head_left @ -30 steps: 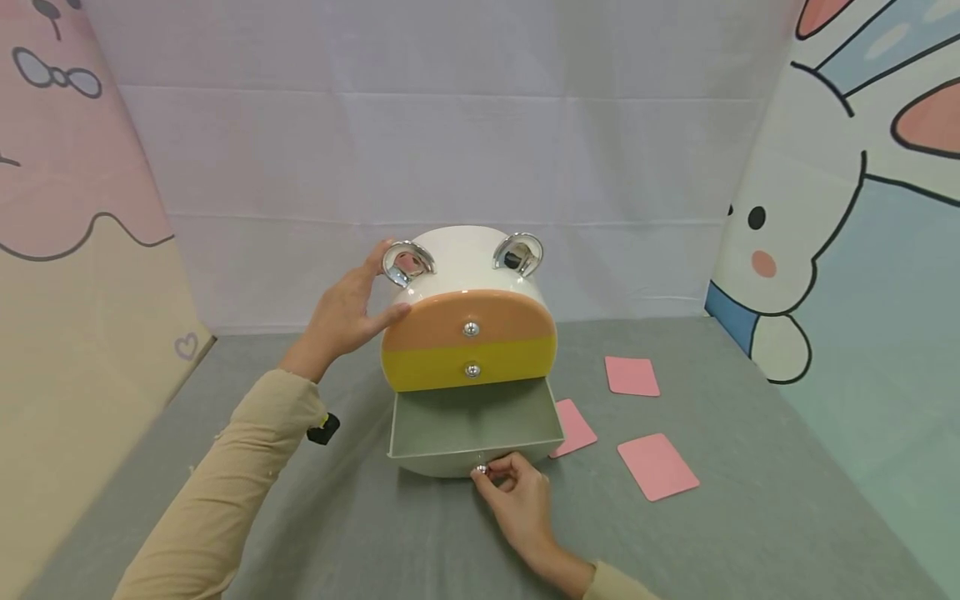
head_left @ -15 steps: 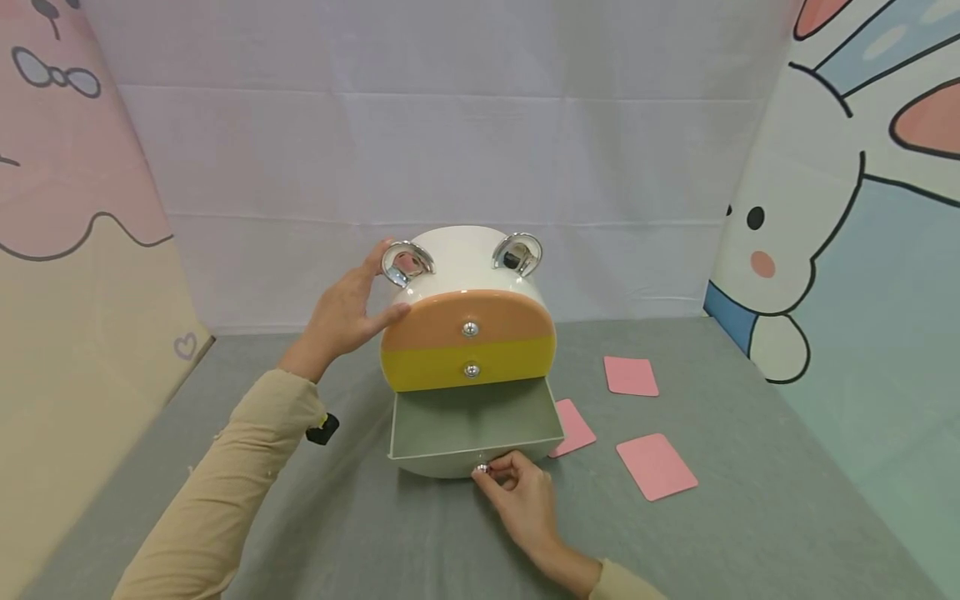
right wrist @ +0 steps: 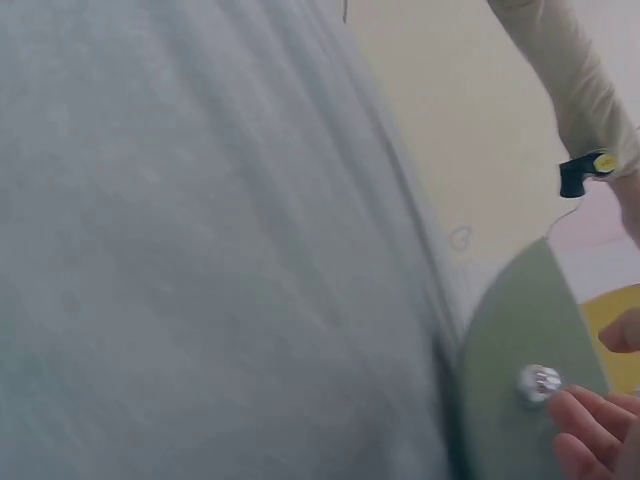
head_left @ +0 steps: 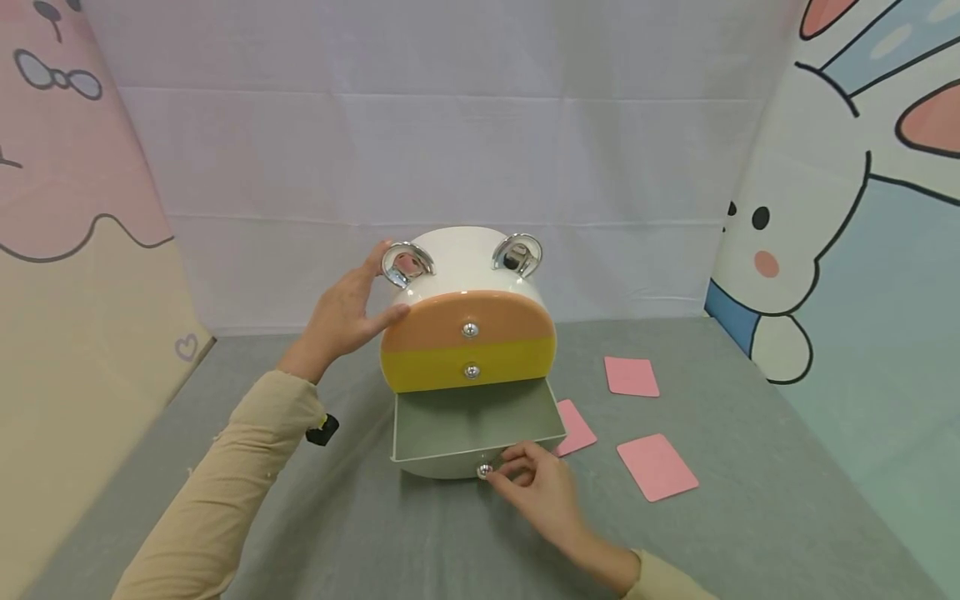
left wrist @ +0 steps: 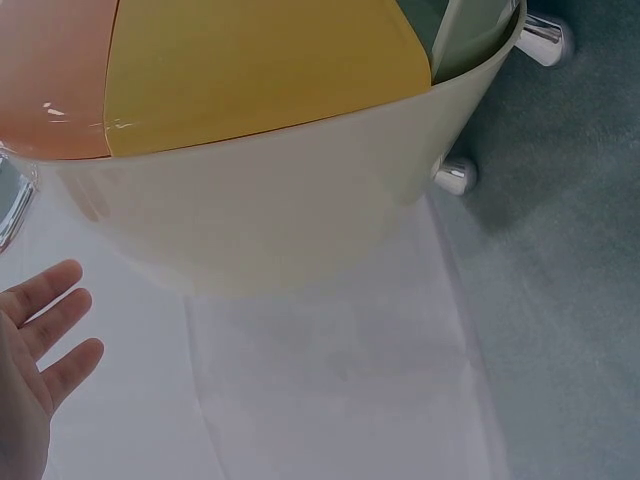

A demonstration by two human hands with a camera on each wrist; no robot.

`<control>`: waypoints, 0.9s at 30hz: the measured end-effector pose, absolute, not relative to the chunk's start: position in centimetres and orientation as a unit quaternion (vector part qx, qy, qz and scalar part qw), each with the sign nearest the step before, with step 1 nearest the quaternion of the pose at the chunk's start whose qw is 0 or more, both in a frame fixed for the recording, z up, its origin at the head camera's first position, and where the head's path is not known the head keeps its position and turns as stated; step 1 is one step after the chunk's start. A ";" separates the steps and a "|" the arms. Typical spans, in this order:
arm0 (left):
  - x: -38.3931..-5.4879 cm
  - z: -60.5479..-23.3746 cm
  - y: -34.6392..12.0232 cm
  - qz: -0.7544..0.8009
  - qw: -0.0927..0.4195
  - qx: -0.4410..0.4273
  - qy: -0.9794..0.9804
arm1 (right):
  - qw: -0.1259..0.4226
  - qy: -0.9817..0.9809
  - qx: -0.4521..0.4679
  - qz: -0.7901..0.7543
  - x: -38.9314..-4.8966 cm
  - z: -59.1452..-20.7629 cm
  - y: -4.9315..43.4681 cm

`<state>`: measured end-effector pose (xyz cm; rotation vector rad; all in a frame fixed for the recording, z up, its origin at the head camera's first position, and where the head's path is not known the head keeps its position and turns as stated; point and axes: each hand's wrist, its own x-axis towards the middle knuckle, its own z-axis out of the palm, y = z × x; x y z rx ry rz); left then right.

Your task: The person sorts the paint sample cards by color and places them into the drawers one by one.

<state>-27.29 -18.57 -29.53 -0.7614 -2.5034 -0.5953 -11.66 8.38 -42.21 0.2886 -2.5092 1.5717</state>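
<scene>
A small white drawer cabinet (head_left: 467, 258) with two silver ears stands mid-table in the head view. Its orange drawer (head_left: 427, 321) and yellow drawer (head_left: 427, 367) are closed. Below them, the pale green drawer (head_left: 438, 467) is pulled out, with nothing inside. At the cabinet's upper left side, my left hand (head_left: 341, 312) rests, thumb at the front edge and fingers behind the ear. My right hand (head_left: 547, 492) is just right of the green drawer's round silver knob (head_left: 484, 472). In the right wrist view, thumb and fingers (right wrist: 590, 425) are spread apart, fingertips close beside the knob.
Three pink square cards lie to the right: a far card (head_left: 632, 377), a near card (head_left: 657, 467) and one card (head_left: 576, 429) partly hidden by the drawer. A grey cloth (head_left: 337, 533) covers the table. A white curtain (head_left: 450, 150) hangs behind.
My right hand's fingers have loosened from the green drawer's knob and moved slightly right. The left hand and the cabinet have stayed in place.
</scene>
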 end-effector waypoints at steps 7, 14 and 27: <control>-27.2 -29.5 -18.5 -0.219 0.226 -0.275 -0.908 | 0.082 -0.835 0.158 0.521 -13.0 -38.6 11.8; -27.3 -29.6 -18.5 -0.221 0.227 -0.277 -0.907 | 0.070 -0.848 0.202 0.486 -16.5 -37.0 16.4; -27.2 -29.4 -18.5 -0.219 0.218 -0.269 -0.912 | -0.037 -0.885 0.249 0.393 -22.4 -40.5 21.5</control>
